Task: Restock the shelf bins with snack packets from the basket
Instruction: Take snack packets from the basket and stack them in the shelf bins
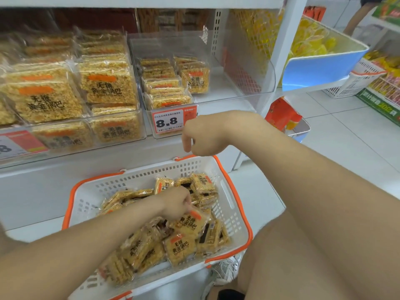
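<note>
Our left hand [176, 203] pinches a snack packet [191, 223] by its edge, probably light, slippery and brittle; our right hand [203, 137] hangs loosely curled, empty.

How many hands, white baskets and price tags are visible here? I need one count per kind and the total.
Hands: 2, left hand holding a packet, right hand
White baskets: 2, near basket, far basket
Price tags: 2, 8.8 tag, left tag
Total: 6

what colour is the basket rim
Orange rim on a white basket, clearest in the head view.
</note>
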Tool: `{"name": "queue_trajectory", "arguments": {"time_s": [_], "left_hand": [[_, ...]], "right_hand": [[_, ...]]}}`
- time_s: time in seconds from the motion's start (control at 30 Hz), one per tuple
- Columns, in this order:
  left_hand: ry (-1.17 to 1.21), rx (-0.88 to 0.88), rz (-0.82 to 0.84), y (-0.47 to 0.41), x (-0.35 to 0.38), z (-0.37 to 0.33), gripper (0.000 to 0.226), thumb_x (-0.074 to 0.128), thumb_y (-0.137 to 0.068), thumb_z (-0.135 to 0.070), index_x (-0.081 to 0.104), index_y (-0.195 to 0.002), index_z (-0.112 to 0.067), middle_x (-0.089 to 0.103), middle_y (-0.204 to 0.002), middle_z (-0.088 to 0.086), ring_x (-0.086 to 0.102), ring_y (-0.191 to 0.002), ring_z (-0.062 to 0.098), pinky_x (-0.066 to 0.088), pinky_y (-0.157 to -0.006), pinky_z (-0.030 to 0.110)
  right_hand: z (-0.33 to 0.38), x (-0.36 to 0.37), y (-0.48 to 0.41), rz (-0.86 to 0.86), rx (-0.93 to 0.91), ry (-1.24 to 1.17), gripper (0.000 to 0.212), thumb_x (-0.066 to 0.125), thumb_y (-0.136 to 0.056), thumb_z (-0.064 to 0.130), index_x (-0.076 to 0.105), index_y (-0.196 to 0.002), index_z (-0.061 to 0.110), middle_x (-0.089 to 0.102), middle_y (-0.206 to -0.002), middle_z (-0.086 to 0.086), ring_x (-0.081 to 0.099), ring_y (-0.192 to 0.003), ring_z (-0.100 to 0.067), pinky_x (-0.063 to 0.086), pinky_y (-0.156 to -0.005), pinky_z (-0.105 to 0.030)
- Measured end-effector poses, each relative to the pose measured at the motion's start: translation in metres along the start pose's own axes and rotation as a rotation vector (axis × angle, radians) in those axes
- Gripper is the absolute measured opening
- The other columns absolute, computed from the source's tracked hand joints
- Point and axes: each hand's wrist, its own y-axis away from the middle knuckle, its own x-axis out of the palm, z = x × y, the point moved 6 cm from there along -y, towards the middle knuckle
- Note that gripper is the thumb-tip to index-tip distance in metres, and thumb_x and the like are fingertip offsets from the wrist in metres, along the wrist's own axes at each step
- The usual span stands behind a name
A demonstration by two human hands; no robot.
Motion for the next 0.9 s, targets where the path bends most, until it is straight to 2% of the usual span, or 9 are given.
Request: {"name": "queue_trajectory", "arguments": {"time_s": [0.07, 0.13, 0.2, 0.37, 0.5, 0.6, 0.73, 0.8, 0.9], "left_hand": [[0.157, 0.03, -0.179, 0.01, -0.042, -0.015, 0.018, 0.063, -0.105, -0.029, 0.065, -0.096, -0.014, 0.071, -0.1, -0.003, 0.064, -0.084, 0.014, 0.052, -0.075, 0.03], [0.435, 0.054, -0.301, 0.022, -0.075, -0.024, 0.008, 0.067, -0.104, -0.023, 0.07, -0.105, -0.015, 0.072, -0.099, 0.004, 0.067, -0.08, 0.016, 0.058, -0.073, 0.033], [0.69, 0.096, -0.329, 0.037, -0.099, -0.032, 0.01, 0.068, -0.103, -0.019, 0.071, -0.11, -0.012, 0.073, -0.093, 0.01, 0.069, -0.076, 0.016, 0.062, -0.071, 0.032], [0.838, 0.245, -0.426, 0.072, -0.146, -0.054, 0.016, 0.073, -0.098, -0.016, 0.077, -0.113, -0.012, 0.079, -0.092, 0.01, 0.074, -0.081, 0.016, 0.066, -0.074, 0.033], [0.854, 0.257, -0.479, 0.083, -0.161, -0.056, 0.019, 0.076, -0.095, -0.016, 0.079, -0.114, -0.014, 0.081, -0.092, 0.007, 0.075, -0.083, 0.024, 0.067, -0.077, 0.039], [0.849, 0.268, -0.509, 0.088, -0.168, -0.057, 0.022, 0.077, -0.094, -0.017, 0.079, -0.115, -0.014, 0.082, -0.095, 0.007, 0.078, -0.087, 0.02, 0.067, -0.079, 0.043], [0.869, 0.324, -0.581, 0.095, -0.178, -0.066, 0.021, 0.08, -0.092, -0.016, 0.08, -0.113, -0.016, 0.082, -0.096, 0.005, 0.079, -0.091, 0.021, 0.067, -0.076, 0.043], [0.834, 0.35, -0.708, 0.101, -0.189, -0.069, 0.018, 0.08, -0.092, -0.019, 0.08, -0.11, -0.02, 0.082, -0.094, 0.0, 0.078, -0.089, 0.016, 0.067, -0.075, 0.039], [0.609, 0.357, -1.061, 0.113, -0.208, -0.066, 0.016, 0.076, -0.096, -0.028, 0.076, -0.112, -0.024, 0.078, -0.094, -0.01, 0.075, -0.088, 0.004, 0.063, -0.076, 0.026]], "right_hand": [[-0.011, -0.005, 0.008, 0.002, 0.03, -0.025, 0.046, 0.045, -0.093, 0.006, 0.063, -0.135, 0.001, 0.063, -0.135, -0.021, 0.056, -0.128, -0.042, 0.051, -0.105, -0.055], [-0.025, -0.009, 0.013, -0.007, 0.057, -0.027, 0.047, 0.049, -0.094, 0.009, 0.065, -0.137, 0.017, 0.067, -0.116, 0.002, 0.061, -0.119, -0.029, 0.053, -0.098, -0.041], [-0.037, -0.01, 0.016, -0.019, 0.079, -0.054, 0.047, 0.055, -0.096, 0.014, 0.061, -0.14, 0.03, 0.052, -0.104, 0.018, 0.053, -0.107, -0.014, 0.044, -0.094, -0.03], [-0.053, -0.021, 0.017, -0.136, 0.062, -0.125, 0.043, 0.054, -0.095, 0.01, 0.072, -0.127, 0.033, 0.066, -0.115, 0.013, 0.059, -0.095, -0.007, 0.046, -0.083, -0.025], [-0.054, -0.034, 0.024, -0.241, 0.007, -0.221, 0.041, 0.053, -0.095, 0.005, 0.078, -0.12, 0.026, 0.068, -0.1, 0.018, 0.063, -0.09, -0.001, 0.051, -0.084, -0.023], [-0.054, -0.037, 0.025, -0.268, 0.0, -0.264, 0.042, 0.052, -0.094, 0.003, 0.078, -0.119, 0.023, 0.074, -0.108, 0.012, 0.065, -0.095, -0.005, 0.054, -0.086, -0.025], [-0.052, -0.04, 0.025, -0.27, -0.048, -0.354, 0.018, 0.06, -0.098, 0.028, 0.077, -0.096, 0.027, 0.072, -0.083, 0.0, 0.062, -0.074, -0.011, 0.051, -0.072, -0.035], [-0.056, -0.049, 0.028, -0.337, -0.057, -0.406, 0.018, 0.063, -0.098, 0.034, 0.076, -0.091, 0.024, 0.069, -0.079, -0.002, 0.059, -0.071, -0.013, 0.048, -0.069, -0.036], [-0.074, -0.068, 0.032, -0.552, 0.019, -0.494, 0.019, 0.06, -0.099, 0.029, 0.075, -0.092, 0.02, 0.073, -0.088, 0.0, 0.066, -0.087, -0.018, 0.051, -0.078, -0.037]]}}
